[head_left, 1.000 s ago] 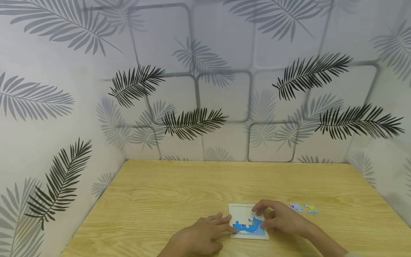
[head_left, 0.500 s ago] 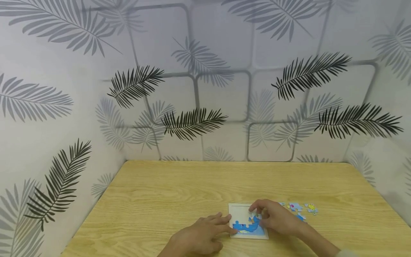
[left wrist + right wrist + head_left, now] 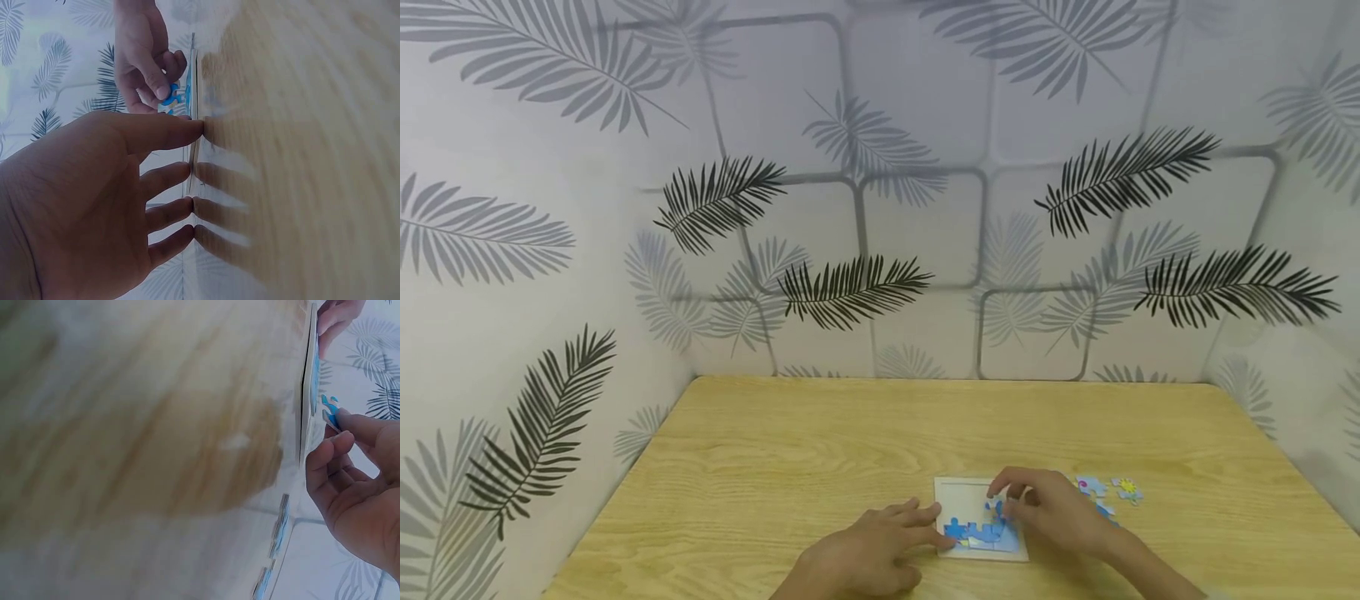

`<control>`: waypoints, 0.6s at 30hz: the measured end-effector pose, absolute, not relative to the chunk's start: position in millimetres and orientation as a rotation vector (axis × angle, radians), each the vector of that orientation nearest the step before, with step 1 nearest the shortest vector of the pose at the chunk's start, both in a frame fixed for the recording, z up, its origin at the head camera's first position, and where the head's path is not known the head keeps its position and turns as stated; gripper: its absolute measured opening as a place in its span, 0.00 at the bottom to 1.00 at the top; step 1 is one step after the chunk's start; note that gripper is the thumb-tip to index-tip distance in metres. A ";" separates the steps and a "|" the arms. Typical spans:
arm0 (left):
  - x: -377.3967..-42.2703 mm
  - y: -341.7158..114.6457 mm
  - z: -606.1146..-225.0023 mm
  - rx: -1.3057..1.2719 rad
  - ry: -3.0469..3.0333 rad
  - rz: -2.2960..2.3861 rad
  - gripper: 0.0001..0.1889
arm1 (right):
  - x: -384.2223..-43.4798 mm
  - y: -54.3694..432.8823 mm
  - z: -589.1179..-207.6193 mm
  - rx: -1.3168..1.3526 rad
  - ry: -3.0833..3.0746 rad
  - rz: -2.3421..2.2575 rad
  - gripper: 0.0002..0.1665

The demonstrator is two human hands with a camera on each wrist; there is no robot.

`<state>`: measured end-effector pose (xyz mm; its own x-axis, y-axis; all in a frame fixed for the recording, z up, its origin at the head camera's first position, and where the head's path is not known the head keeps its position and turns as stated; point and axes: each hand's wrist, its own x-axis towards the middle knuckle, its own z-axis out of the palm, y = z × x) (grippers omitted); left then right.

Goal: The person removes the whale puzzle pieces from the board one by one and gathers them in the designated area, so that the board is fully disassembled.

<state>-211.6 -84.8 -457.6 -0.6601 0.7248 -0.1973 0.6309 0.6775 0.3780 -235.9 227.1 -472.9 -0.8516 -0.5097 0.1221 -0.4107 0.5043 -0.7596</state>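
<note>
A square puzzle board [image 3: 962, 500] with a pale frame lies near the table's front. Blue jigsaw pieces [image 3: 981, 533] cover its lower part, while the upper part shows bare backing. My left hand [image 3: 868, 550] rests at the board's left edge, fingers extended; in the left wrist view its fingertips touch the edge. Over the board's right side, my right hand [image 3: 1060, 512] pinches a blue-and-white puzzle piece [image 3: 994, 507] between thumb and fingers. The right wrist view shows this puzzle piece [image 3: 331, 411] tilted and held off the board.
Several loose puzzle pieces [image 3: 1092, 486] lie right of the board, one with a yellow sun [image 3: 1127, 487]. One blue loose piece [image 3: 1103, 509] is partly hidden behind the right hand. A leaf-patterned wall [image 3: 917, 333] stands behind the wooden table [image 3: 775, 467].
The pinched puzzle piece, earlier lined up with the blue whale picture, is now raised and turned away from the pieces below. The left hand stays in place.
</note>
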 end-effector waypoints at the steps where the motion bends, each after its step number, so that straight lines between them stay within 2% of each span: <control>1: -211.4 -84.9 -457.6 1.078 2.567 0.392 0.28 | -234.7 229.0 -471.5 -0.786 2.623 -1.298 0.09; 9: -208.9 -85.0 -456.9 1.050 2.587 0.409 0.28 | -227.6 253.1 -468.6 -0.773 2.625 -1.381 0.08; 18: -208.6 -85.3 -457.7 1.099 2.596 0.403 0.29 | -223.0 287.1 -469.3 -0.573 2.661 -1.374 0.08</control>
